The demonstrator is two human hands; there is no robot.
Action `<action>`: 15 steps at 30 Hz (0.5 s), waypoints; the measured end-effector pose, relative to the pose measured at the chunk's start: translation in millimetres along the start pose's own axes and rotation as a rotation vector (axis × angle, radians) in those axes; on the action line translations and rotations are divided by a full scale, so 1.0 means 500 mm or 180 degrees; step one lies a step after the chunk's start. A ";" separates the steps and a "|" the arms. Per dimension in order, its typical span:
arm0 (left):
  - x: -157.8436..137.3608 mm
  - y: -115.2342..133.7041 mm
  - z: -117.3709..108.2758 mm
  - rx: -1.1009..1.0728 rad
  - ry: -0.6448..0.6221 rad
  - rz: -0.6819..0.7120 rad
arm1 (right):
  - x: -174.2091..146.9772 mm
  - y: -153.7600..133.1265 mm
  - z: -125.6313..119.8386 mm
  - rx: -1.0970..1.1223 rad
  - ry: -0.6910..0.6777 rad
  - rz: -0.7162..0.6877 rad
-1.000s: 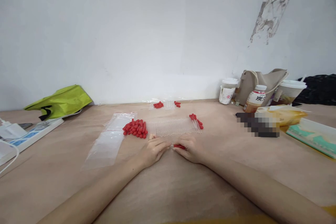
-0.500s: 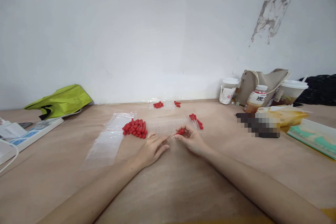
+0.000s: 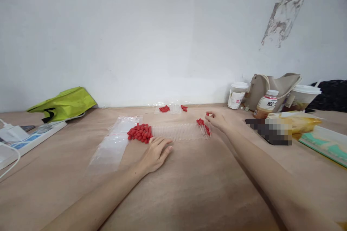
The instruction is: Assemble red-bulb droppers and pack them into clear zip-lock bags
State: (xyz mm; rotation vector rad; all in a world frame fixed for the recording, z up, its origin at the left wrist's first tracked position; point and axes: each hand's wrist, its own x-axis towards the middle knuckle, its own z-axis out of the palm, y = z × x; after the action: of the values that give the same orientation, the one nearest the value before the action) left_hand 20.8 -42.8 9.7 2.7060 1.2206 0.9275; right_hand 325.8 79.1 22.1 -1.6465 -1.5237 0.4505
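My right hand (image 3: 218,120) is at the right end of the row, its thumb and forefinger closed on the red rubber bulb of a dropper (image 3: 208,114). The glass tube of that dropper is hard to make out. Just below lie several red-bulbed droppers (image 3: 201,122) with thin clear tubes. My left hand (image 3: 157,151) rests on the table with fingers loosely stretched, holding nothing. Beyond its fingertips runs a row of clear glass tubes (image 3: 176,132). A heap of red rubber bulbs (image 3: 139,132) sits at the row's left end, near my left hand.
Flat clear plastic bags (image 3: 110,151) lie left of the bulbs. Another clear bag with red bulbs (image 3: 164,108) is by the wall. A power strip (image 3: 35,140) and green bag (image 3: 63,104) stand left; a cup (image 3: 238,95), bottle (image 3: 266,104) and tissue pack (image 3: 295,121) stand right.
My right hand has moved right and away from me, from beside my left hand to the droppers at the row's end, carrying a dropper. My left hand has let go of the tube and stayed put.
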 end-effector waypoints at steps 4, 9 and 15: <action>0.000 0.001 -0.001 -0.0037 -0.0113 0.0004 | 0.015 0.006 0.033 -0.0254 -0.0153 0.0018; 0.000 0.001 0.000 -0.0060 -0.0154 0.0005 | 0.019 0.009 0.046 -0.0436 -0.0334 -0.0107; 0.001 0.000 0.001 -0.0035 -0.0107 0.0051 | 0.007 0.008 0.026 -0.0441 -0.0323 -0.0043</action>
State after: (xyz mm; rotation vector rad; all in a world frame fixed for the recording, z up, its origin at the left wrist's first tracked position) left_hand 21.4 -42.5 9.5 2.7153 1.1860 0.8842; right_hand 319.6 86.9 12.3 -1.7412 -1.6722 0.4351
